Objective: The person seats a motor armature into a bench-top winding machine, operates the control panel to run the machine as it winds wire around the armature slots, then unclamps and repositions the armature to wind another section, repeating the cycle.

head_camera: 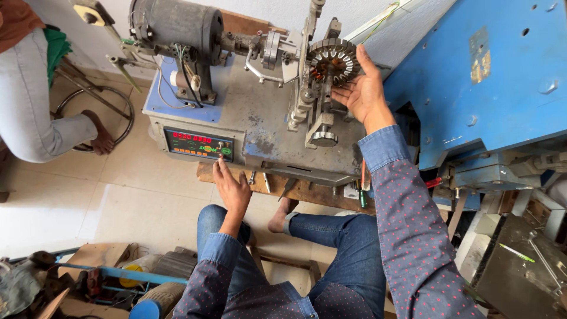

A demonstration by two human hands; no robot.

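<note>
A grey winding machine [260,112] sits on a low wooden bench in front of me. My right hand [363,88] reaches up with fingers spread and touches the round slotted stator core [333,59] mounted on the machine's spindle, copper wire showing inside it. Stretched forward, my left hand [231,186] puts a fingertip at the control panel [198,145] with red digits and small buttons on the machine's front face. Neither hand grips a loose object. A grey electric motor [177,23] sits at the machine's back left.
A large blue machine [484,77] stands close on the right. Another person sits at the far left, a leg [35,118] and bare foot on the tiled floor. Tools and screwdrivers [361,192] lie on the bench edge. Clutter and a blue frame [118,274] fill the lower left.
</note>
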